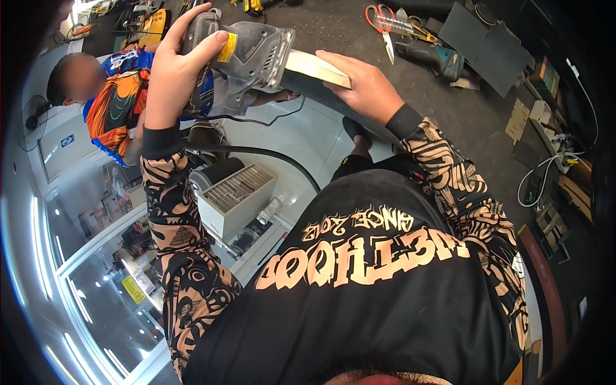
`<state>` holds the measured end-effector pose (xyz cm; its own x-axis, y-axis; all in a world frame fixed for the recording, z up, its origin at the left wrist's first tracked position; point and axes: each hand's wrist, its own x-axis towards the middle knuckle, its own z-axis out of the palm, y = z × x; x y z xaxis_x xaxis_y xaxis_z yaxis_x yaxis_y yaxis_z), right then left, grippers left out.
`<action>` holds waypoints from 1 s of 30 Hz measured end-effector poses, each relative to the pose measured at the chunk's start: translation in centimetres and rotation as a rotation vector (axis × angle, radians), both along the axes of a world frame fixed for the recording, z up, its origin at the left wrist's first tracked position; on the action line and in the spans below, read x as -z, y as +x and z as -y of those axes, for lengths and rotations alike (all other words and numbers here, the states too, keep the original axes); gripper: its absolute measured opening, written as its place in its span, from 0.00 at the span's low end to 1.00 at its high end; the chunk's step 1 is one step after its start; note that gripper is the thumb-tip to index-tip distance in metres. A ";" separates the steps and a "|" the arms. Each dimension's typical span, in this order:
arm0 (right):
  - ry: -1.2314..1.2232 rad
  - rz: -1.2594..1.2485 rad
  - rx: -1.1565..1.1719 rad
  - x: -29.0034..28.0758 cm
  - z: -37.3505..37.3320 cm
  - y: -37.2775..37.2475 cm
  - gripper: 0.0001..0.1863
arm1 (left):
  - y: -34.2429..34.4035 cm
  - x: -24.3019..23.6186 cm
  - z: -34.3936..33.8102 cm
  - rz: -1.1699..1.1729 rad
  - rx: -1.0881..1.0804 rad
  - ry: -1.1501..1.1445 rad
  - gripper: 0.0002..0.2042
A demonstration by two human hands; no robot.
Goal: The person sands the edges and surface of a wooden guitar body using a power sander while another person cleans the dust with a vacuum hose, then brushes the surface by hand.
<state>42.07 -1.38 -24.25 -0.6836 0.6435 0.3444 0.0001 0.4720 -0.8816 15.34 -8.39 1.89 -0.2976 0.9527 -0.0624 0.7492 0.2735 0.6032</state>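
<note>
L hand (179, 72) grips grey power tool (255, 56), R hand (364, 86) pinches pale block (311, 67); prob. best: even pressure (R hand clear).

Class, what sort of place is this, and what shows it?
Probably a workshop: the left hand holds what looks like a power sander; scissors and a teal-and-black tool lie on the workbench.

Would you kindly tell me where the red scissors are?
In the head view, the scissors lie right of top centre, left of the teal power tool, above the right hand.
</note>
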 end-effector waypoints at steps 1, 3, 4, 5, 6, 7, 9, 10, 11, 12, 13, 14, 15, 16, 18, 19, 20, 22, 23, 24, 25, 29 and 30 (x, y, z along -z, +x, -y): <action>0.022 -0.009 0.002 0.0 -0.1 -0.5 0.38 | -0.1 0.2 0.2 -0.021 0.017 0.044 0.28; 0.038 -0.025 0.006 0.1 -0.1 -1.4 0.38 | -0.1 -0.2 0.3 0.032 -0.025 0.025 0.29; 0.061 -0.038 0.009 0.1 -0.2 -1.7 0.38 | 0.0 -0.3 -0.1 0.035 -0.022 0.021 0.29; 0.056 -0.036 0.011 0.2 -0.5 -1.8 0.38 | 0.2 -0.4 -0.4 -0.015 0.013 0.032 0.29; 0.057 -0.023 0.025 0.3 -0.7 -1.7 0.38 | 0.7 -0.5 -0.8 -0.061 0.049 0.044 0.29; 0.058 -0.011 0.039 0.4 -0.9 -1.4 0.38 | 1.9 -1.0 -1.1 -0.198 0.059 0.014 0.30; 0.062 -0.010 0.039 0.9 -0.9 -0.9 0.37 | 2.9 -0.4 -1.0 -0.155 0.055 0.028 0.30; 0.070 -0.012 0.036 1.2 -0.8 -0.4 0.37 | 3.7 -0.1 -0.8 -0.117 0.047 0.047 0.30; 0.064 -0.015 0.029 1.4 -0.6 0.1 0.37 | 4.3 0.0 -0.6 -0.120 0.040 0.041 0.30; 0.077 -0.042 0.037 1.4 -0.4 0.4 0.35 | 4.7 -0.1 -0.4 -0.140 0.057 0.051 0.30; 0.089 -0.068 0.047 1.4 -0.2 0.8 0.33 | 5.3 -0.2 -0.2 -0.160 0.075 0.061 0.30; 0.085 -0.071 0.040 1.3 0.0 1.2 0.33 | 6.0 -0.3 0.2 -0.162 0.068 0.057 0.30; 0.089 -0.068 0.048 1.3 0.0 1.4 0.33 | 6.8 -0.5 0.1 -0.138 0.041 0.041 0.31; 0.094 -0.065 0.054 1.3 0.0 1.4 0.33 | 8.0 -0.9 -0.1 -0.114 0.013 0.025 0.32; 0.085 -0.052 0.053 1.4 0.0 1.3 0.34 | 12.8 -1.7 -0.5 -0.021 -0.102 0.037 0.32; 0.076 -0.037 0.053 1.4 -0.2 1.2 0.36 | 14.4 -2.0 -0.6 0.074 -0.216 0.050 0.32; 0.078 -0.036 0.054 1.4 -0.3 1.2 0.36 | 14.2 -1.9 -0.7 0.076 -0.215 0.051 0.32; 0.106 -0.033 0.077 1.4 -0.5 1.3 0.35 | 13.9 -1.4 -0.7 -0.196 -0.076 0.152 0.30; 0.106 -0.032 0.077 1.4 -0.5 1.3 0.35 | 13.5 -1.2 -0.6 -0.195 -0.076 0.152 0.30; 0.096 -0.038 0.078 1.4 -0.4 1.3 0.35 | 13.0 -1.1 -0.5 -0.314 -0.014 0.181 0.30; 0.086 -0.043 0.078 1.3 -0.4 1.4 0.34 | 12.8 -1.0 -0.4 -0.434 0.048 0.210 0.30; 0.081 -0.030 0.073 1.1 -0.1 1.3 0.34 | 15.2 -1.4 0.0 -0.468 0.045 0.214 0.31; 0.087 -0.037 0.077 1.2 -0.1 1.3 0.34 | 16.8 -1.7 0.2 -0.504 0.083 0.228 0.31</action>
<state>43.34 -1.32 -25.42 -0.6188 0.6604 0.4255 0.0077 0.5467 -0.8373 32.11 -8.57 3.62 -0.1606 0.9468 0.2788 0.9736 0.1056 0.2022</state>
